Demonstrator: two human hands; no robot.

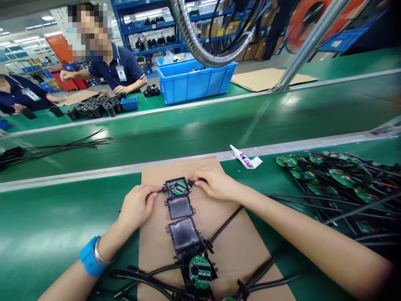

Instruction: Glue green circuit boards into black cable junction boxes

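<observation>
A round green circuit board [178, 188] sits in the farthest black plastic case [169, 183], with a black cable on either side. My left hand [138, 204] pinches the left cable [160, 191] between thumb and fingers. On the other side, my right hand [216, 184] has its fingers closed on the short black cable [191, 183] at the case's right edge. Nearer to me lie black case halves [179, 207] in a row, two of them without a board. Another round green board [200, 272] with cables rests at the near end. Brown cardboard [153, 255] lies beneath.
A white glue tube [246, 159] lies by the belt's metal edge. Wired circuit boards are heaped [341, 177] at the right. Across the green conveyor belt [200, 129] stand a blue bin [196, 85] and two co-workers near black parts [94, 108]. A metal hose [194, 42] hangs overhead.
</observation>
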